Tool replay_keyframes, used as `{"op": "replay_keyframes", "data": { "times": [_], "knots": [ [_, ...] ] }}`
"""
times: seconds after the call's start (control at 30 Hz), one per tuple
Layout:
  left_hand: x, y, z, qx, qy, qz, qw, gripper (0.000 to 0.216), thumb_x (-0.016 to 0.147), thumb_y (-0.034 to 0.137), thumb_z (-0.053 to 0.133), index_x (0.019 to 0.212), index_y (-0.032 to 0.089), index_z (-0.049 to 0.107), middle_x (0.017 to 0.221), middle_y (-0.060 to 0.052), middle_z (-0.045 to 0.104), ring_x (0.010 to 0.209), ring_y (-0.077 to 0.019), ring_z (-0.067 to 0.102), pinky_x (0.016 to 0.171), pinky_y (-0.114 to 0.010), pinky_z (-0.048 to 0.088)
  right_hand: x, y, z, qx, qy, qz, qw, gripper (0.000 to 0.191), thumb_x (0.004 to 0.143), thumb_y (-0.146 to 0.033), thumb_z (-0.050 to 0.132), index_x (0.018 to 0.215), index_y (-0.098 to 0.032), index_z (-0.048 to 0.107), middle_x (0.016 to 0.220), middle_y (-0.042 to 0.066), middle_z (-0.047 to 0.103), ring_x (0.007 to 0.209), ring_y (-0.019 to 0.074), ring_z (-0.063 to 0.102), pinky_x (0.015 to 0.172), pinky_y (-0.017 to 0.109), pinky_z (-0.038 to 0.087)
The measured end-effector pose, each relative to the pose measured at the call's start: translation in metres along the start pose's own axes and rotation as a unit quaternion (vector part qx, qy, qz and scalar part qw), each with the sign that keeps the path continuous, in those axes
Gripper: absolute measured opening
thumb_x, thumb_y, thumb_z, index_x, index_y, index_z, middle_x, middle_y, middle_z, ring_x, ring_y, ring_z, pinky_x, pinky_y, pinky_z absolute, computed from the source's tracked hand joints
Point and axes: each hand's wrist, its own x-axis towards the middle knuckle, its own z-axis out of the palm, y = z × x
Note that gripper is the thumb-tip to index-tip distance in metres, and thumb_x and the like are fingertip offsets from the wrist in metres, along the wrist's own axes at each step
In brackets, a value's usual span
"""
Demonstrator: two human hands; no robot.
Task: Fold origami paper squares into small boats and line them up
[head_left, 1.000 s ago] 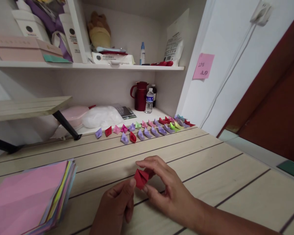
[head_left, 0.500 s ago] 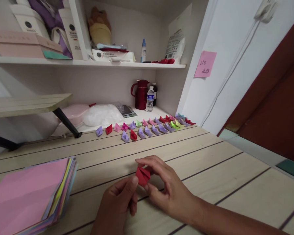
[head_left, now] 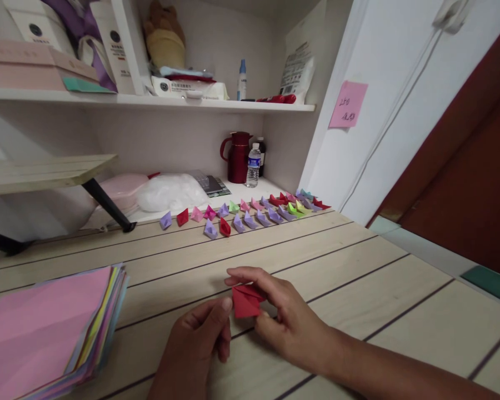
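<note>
Red folded paper [head_left: 245, 300] pinched between left hand [head_left: 195, 347] and right hand [head_left: 287, 319] above wooden table [head_left: 358, 289]

The left hand [head_left: 191, 350] is curled, thumb pressed forward. The right hand [head_left: 285, 325] (bare forearm angled in from the right) pinches, forefinger arched over.

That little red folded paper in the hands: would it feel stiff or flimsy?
Probably very light: the left hand and right hand pinch the red paper with fingertips alone. Its folds likely stiffen it some, yet a hard squeeze would probably crush it.
</note>
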Motion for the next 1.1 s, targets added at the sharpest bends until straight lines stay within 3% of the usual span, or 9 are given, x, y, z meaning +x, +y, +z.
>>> {"op": "replay_keyframes", "data": {
  "times": [0.13, 0.27, 0.4, 0.5, 0.73, 0.83, 0.93, 1.1],
  "knots": [
    [-0.001, 0.0, 0.001, -0.022, 0.006, -0.009, 1.0, 0.046, 0.06, 0.055, 0.082, 0.052, 0.017, 0.057, 0.048, 0.006, 0.047, 0.047, -0.0064, 0.036, 0.048, -0.021, 0.027, 0.0, 0.0, 0.001, 0.023, -0.013, 0.015, 1.0, 0.069, 0.07, -0.001, 0.047, 0.135, -0.024, 0.051, 0.115, 0.004, 0.069, 0.103, 0.0184, 0.065, 0.091, 0.032, 0.051],
    [0.0, -0.004, 0.005, -0.013, -0.005, 0.025, 1.0, 0.049, 0.061, 0.062, 0.079, 0.053, 0.017, 0.059, 0.05, 0.004, 0.051, 0.046, -0.0068, 0.04, 0.048, -0.022, 0.029, 0.0, 0.004, 0.002, 0.019, -0.019, 0.041, 0.999, 0.062, 0.074, -0.006, 0.048, 0.133, -0.024, 0.052, 0.09, -0.001, 0.068, 0.082, 0.0156, 0.063, 0.076, 0.028, 0.052],
    [0.001, -0.008, 0.007, 0.022, 0.012, 0.028, 0.999, 0.042, 0.057, 0.056, 0.082, 0.066, 0.018, 0.068, 0.043, 0.006, 0.048, 0.041, -0.0076, 0.038, 0.046, -0.023, 0.026, 0.0, 0.006, 0.001, 0.016, -0.044, 0.072, 0.996, 0.057, 0.077, -0.009, 0.051, 0.132, -0.024, 0.053, 0.075, -0.005, 0.061, 0.061, 0.0105, 0.052, 0.057, 0.021, 0.043],
    [0.001, -0.009, 0.005, 0.04, 0.041, 0.013, 0.998, 0.04, 0.059, 0.055, 0.08, 0.07, 0.018, 0.07, 0.041, 0.007, 0.046, 0.039, -0.0075, 0.036, 0.046, -0.023, 0.024, -0.001, 0.004, 0.001, 0.025, -0.064, 0.09, 0.994, 0.049, 0.083, -0.014, 0.055, 0.132, -0.023, 0.053, 0.074, -0.005, 0.061, 0.055, 0.0087, 0.047, 0.052, 0.019, 0.038],
    [0.0, -0.003, 0.001, -0.018, 0.053, -0.009, 0.998, 0.047, 0.056, 0.054, 0.084, 0.049, 0.018, 0.054, 0.045, 0.007, 0.044, 0.045, -0.0057, 0.034, 0.046, -0.021, 0.025, 0.0, 0.002, 0.001, 0.033, -0.038, 0.094, 0.994, 0.037, 0.087, -0.017, 0.058, 0.124, -0.023, 0.054, 0.078, -0.002, 0.064, 0.066, 0.0121, 0.058, 0.057, 0.02, 0.045],
    [-0.001, -0.004, 0.001, -0.023, 0.061, 0.0, 0.998, 0.048, 0.057, 0.053, 0.084, 0.048, 0.019, 0.052, 0.045, 0.007, 0.044, 0.046, -0.0064, 0.035, 0.047, -0.021, 0.026, 0.0, 0.002, 0.0, 0.003, -0.008, 0.082, 0.997, 0.04, 0.084, -0.014, 0.059, 0.123, -0.023, 0.054, 0.102, 0.003, 0.065, 0.078, 0.0138, 0.062, 0.064, 0.022, 0.05],
    [0.001, -0.009, -0.001, -0.015, 0.08, 0.02, 0.996, 0.047, 0.057, 0.054, 0.084, 0.049, 0.019, 0.053, 0.047, 0.007, 0.046, 0.047, -0.0069, 0.035, 0.048, -0.021, 0.029, 0.001, 0.002, -0.002, 0.003, 0.022, 0.075, 0.997, 0.044, 0.084, -0.015, 0.061, 0.126, -0.024, 0.052, 0.126, 0.009, 0.056, 0.095, 0.0168, 0.062, 0.073, 0.026, 0.054],
    [0.003, -0.018, -0.002, 0.049, 0.076, 0.048, 0.995, 0.045, 0.062, 0.059, 0.079, 0.05, 0.02, 0.059, 0.047, 0.005, 0.048, 0.05, -0.0097, 0.041, 0.053, -0.023, 0.034, 0.001, 0.005, 0.001, 0.058, 0.006, 0.11, 0.992, 0.044, 0.087, -0.019, 0.06, 0.129, -0.023, 0.051, 0.107, 0.006, 0.064, 0.084, 0.016, 0.064, 0.072, 0.028, 0.054]
  ]
}}
